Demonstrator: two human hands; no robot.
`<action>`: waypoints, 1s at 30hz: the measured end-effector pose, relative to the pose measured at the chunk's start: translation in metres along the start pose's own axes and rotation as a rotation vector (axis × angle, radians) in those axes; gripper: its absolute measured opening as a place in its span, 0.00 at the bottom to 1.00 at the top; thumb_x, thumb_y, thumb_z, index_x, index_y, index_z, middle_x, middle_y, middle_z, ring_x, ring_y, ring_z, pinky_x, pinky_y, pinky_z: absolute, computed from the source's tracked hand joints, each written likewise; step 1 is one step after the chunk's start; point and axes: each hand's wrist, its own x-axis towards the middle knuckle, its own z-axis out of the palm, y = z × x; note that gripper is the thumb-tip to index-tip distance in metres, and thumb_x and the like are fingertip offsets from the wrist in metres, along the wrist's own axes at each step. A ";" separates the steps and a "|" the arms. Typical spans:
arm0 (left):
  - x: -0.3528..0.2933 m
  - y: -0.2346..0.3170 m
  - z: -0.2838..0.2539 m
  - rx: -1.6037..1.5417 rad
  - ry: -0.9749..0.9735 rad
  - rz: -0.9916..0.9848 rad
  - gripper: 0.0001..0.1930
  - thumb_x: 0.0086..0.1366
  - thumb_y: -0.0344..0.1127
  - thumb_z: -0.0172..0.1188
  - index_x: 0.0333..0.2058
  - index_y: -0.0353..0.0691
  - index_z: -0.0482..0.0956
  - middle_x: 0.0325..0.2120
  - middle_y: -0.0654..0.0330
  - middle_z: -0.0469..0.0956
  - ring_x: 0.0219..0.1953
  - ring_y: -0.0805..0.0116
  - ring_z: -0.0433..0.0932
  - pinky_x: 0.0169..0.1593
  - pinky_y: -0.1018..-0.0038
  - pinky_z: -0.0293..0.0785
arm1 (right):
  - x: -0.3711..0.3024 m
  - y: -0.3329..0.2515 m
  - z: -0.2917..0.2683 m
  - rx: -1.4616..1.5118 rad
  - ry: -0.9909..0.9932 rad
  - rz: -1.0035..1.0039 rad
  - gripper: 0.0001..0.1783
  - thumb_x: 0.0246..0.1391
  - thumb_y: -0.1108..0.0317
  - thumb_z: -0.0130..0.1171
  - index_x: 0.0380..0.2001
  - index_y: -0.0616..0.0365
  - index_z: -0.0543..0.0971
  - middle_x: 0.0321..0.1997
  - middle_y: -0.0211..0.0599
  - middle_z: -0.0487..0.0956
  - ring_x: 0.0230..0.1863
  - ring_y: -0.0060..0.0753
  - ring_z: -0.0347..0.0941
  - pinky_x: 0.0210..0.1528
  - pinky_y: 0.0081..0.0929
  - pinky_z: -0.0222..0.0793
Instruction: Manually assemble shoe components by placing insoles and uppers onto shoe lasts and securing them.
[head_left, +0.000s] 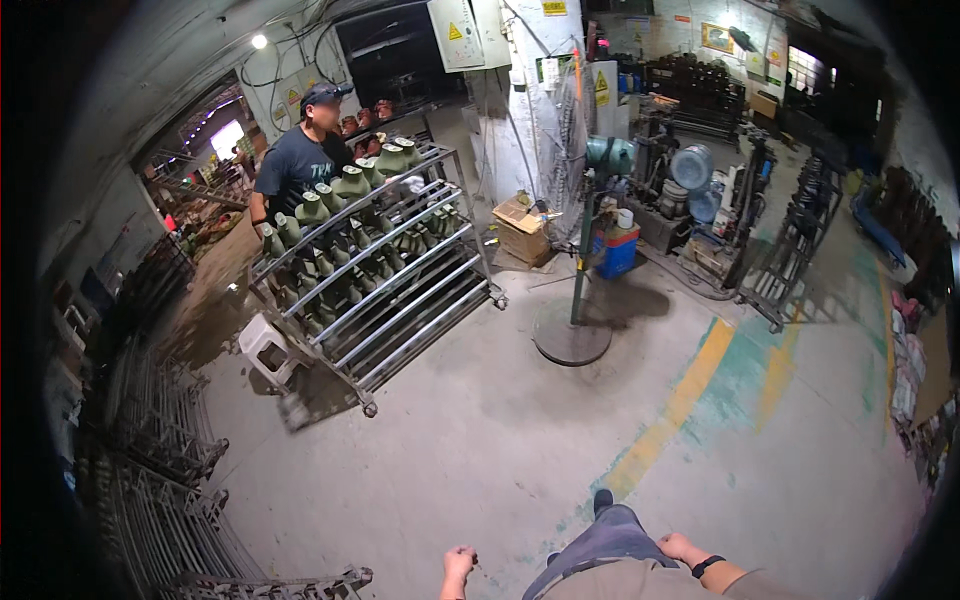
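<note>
My left hand (460, 561) hangs at the lower edge beside my left leg, its fingers curled in and nothing seen in them. On the other side, my right hand (679, 547) is close to my right thigh, fingers also curled with no object showing. A black band (708, 566) circles my right wrist. Neither hand touches any equipment. Ahead to the left stands a wheeled metal rack (400, 305) carrying rows of green, boot-foot-shaped pieces (352, 183). Behind it is a person (300, 165) in a dark T-shirt and cap.
A white plastic stool (268, 350) stands by the rack. Farther ahead are a post on a round base (572, 335), a cardboard box (522, 235) and a blue container (617, 255). Metal frames (165, 510) line the left; another rack (795, 235) stands right. Yellow paint (680, 400) marks the floor.
</note>
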 end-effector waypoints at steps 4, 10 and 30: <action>0.045 0.068 -0.002 -0.063 0.088 0.000 0.09 0.55 0.32 0.56 0.33 0.34 0.77 0.21 0.60 0.77 0.22 0.71 0.77 0.22 0.75 0.70 | 0.094 -0.040 -0.042 0.005 0.002 0.032 0.23 0.52 0.50 0.46 0.41 0.52 0.80 0.46 0.47 0.77 0.48 0.49 0.73 0.52 0.36 0.67; 0.073 0.187 -0.014 -0.395 0.273 -0.055 0.08 0.61 0.30 0.53 0.38 0.34 0.73 0.26 0.59 0.77 0.26 0.69 0.78 0.25 0.75 0.74 | 0.231 -0.136 -0.140 -0.280 -0.125 -0.217 0.21 0.53 0.56 0.47 0.38 0.61 0.80 0.34 0.46 0.81 0.37 0.39 0.78 0.40 0.33 0.73; 0.300 0.467 -0.302 -0.846 1.164 0.356 0.47 0.57 0.62 0.55 0.64 0.38 0.47 0.62 0.49 0.53 0.63 0.55 0.54 0.64 0.56 0.48 | 0.386 -0.637 -0.369 0.443 -0.176 -0.433 0.12 0.57 0.65 0.52 0.36 0.64 0.77 0.30 0.38 0.79 0.29 0.27 0.76 0.33 0.27 0.75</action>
